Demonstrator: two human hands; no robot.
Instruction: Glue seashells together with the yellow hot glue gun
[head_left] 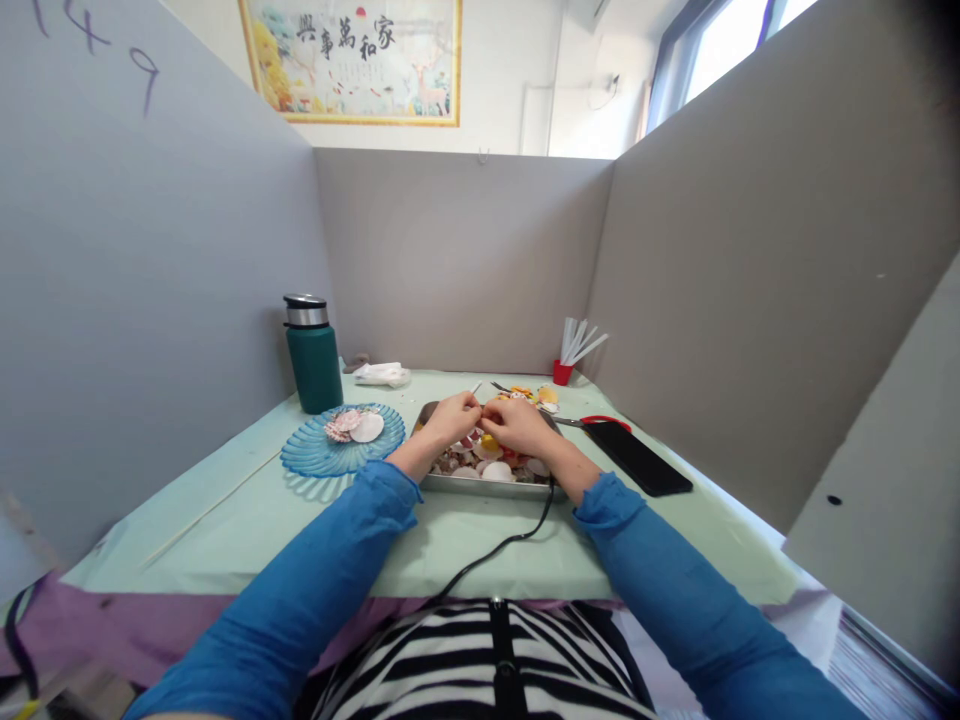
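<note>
Stick | tip points away-right | left hand pinches it | right hand closed, contents unclear

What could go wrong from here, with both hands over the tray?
The black cable trails from under the right hand off the table; a snag might tug the metal tray. Whatever the left hand and right hand pinch could drop among the shells, hard to find.

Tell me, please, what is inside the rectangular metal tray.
Small white, pink and orange seashells fill the metal tray. The left hand and right hand cover its middle, hiding whatever lies beneath.
</note>
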